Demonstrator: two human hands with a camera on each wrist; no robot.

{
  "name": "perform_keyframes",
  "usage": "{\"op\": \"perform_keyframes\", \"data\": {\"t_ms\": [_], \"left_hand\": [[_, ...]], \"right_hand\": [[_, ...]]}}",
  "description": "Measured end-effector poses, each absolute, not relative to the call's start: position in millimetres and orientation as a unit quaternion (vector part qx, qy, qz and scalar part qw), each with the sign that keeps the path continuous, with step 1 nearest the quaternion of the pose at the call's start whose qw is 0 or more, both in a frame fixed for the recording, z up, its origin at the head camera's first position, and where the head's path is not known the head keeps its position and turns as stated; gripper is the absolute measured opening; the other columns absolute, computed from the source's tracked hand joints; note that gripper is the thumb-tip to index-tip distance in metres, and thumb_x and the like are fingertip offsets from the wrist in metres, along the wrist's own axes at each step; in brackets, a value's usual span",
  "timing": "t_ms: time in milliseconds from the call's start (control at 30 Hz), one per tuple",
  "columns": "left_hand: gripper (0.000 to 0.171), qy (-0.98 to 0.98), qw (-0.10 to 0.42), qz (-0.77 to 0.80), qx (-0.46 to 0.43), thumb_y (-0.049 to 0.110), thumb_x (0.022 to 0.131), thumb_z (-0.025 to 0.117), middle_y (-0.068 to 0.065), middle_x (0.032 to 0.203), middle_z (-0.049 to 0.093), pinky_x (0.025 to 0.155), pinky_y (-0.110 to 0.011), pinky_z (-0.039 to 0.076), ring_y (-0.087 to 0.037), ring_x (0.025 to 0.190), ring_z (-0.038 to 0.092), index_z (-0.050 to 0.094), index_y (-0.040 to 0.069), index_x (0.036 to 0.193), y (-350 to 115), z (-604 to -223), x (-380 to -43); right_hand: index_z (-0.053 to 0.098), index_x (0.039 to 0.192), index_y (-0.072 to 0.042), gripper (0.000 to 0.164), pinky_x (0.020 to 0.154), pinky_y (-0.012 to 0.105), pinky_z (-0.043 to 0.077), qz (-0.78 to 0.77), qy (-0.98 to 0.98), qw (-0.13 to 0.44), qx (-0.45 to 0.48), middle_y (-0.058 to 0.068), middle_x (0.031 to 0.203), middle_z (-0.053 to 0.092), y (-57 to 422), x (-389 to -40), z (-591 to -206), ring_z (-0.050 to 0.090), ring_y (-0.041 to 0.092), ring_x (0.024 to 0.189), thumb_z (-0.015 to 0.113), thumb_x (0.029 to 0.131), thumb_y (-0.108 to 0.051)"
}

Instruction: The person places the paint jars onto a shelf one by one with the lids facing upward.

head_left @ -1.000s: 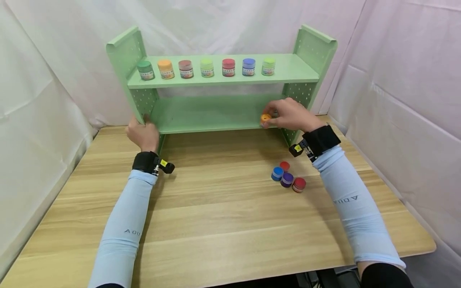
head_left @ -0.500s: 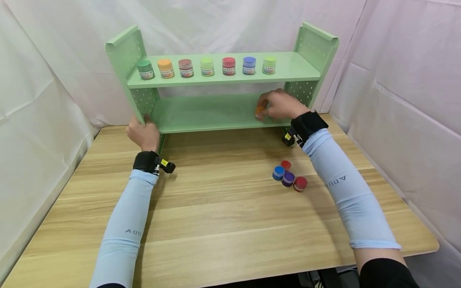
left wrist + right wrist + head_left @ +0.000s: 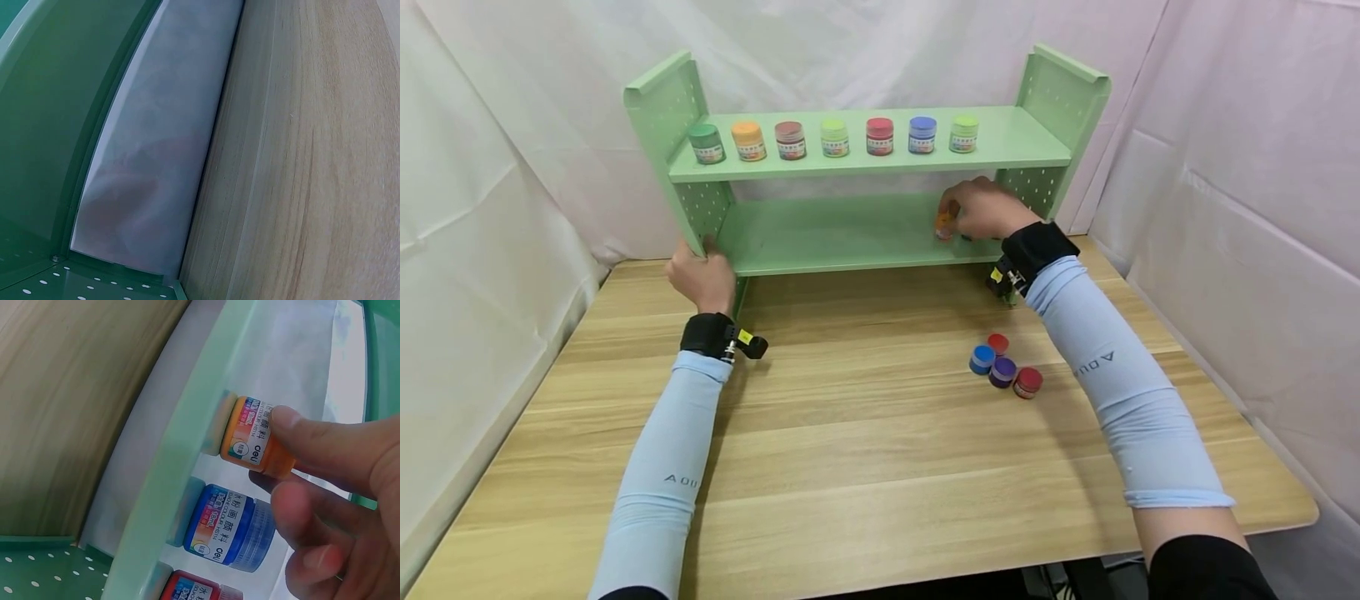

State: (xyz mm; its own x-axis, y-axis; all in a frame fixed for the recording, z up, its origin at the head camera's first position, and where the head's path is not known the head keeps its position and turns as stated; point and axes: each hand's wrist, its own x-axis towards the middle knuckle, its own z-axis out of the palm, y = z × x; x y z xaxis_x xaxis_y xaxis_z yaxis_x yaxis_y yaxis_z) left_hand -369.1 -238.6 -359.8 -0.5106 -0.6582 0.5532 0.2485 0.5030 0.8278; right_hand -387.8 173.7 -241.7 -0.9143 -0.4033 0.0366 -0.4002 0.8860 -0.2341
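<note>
Right hand (image 3: 988,208) pinches the orange paint jar (image 3: 247,434), grip parted to jar width, at head-view one o'clock on the green lower shelf (image 3: 820,233). Left hand (image 3: 702,279), nine o'clock, grips the side panel (image 3: 670,125).

A pale blue left sleeve (image 3: 658,450), at eight o'clock in the head view, and a matching right sleeve (image 3: 1123,396), at four, bear dark, partly hidden lettering. Black wristbands (image 3: 703,336) carry small black cameras (image 3: 756,347) with yellow tags (image 3: 745,337), left at four o'clock, right at eight.
</note>
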Motion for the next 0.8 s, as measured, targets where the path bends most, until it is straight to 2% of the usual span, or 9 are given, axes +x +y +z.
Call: {"op": "perform_keyframes", "data": {"t_ms": [167,367,467,667,800], "left_hand": [[0.025,-0.725,0.478,-0.476,0.14,0.006,0.098,0.064,-0.011,0.122,0.075,0.1,-0.034,0.057,-0.021,0.115,0.074,0.076,0.008,0.12,-239,-359,-369],[0.023,-0.731,0.482,-0.463,0.137,0.007,0.097,0.065,-0.012,0.12,0.076,0.098,-0.037,0.058,-0.022,0.113,0.074,0.076,0.005,0.117,-239,-360,-370],[0.023,-0.733,0.484,-0.46,0.133,0.007,0.097,0.065,-0.012,0.119,0.077,0.097,-0.039,0.058,-0.022,0.112,0.075,0.077,0.004,0.116,-238,-361,-371],[0.023,-0.732,0.481,-0.464,0.134,0.006,0.097,0.064,-0.012,0.119,0.076,0.098,-0.036,0.058,-0.022,0.112,0.075,0.077,0.005,0.116,-238,-360,-371],[0.022,-0.73,0.479,-0.467,0.137,0.006,0.098,0.065,-0.012,0.119,0.076,0.098,-0.035,0.058,-0.022,0.112,0.075,0.077,0.005,0.116,-239,-359,-370]], "right_hand": [[0.068,0.123,-0.007,0.035,0.085,0.042,0.049,-0.115,0.972,0.0,-0.207,0.012,0.119,0.068,174,-387,-243,0.059,0.03,0.099,0.071,0.096,-0.03],[0.054,0.145,-0.005,0.06,0.101,0.051,0.049,-0.126,0.969,-0.005,-0.213,0.019,0.137,0.062,179,-385,-244,0.058,0.035,0.122,0.071,0.095,-0.033],[0.055,0.145,-0.005,0.058,0.104,0.053,0.049,-0.122,0.964,-0.035,-0.234,0.021,0.14,0.061,182,-382,-243,0.058,0.036,0.127,0.07,0.096,-0.032],[0.062,0.139,-0.008,0.049,0.096,0.053,0.051,-0.125,0.956,-0.091,-0.25,0.019,0.135,0.066,187,-368,-239,0.065,0.038,0.12,0.069,0.098,-0.034],[0.067,0.126,-0.007,0.032,0.083,0.046,0.052,-0.145,0.948,-0.112,-0.26,0.017,0.113,0.074,191,-355,-239,0.07,0.033,0.1,0.067,0.099,-0.024]]}}
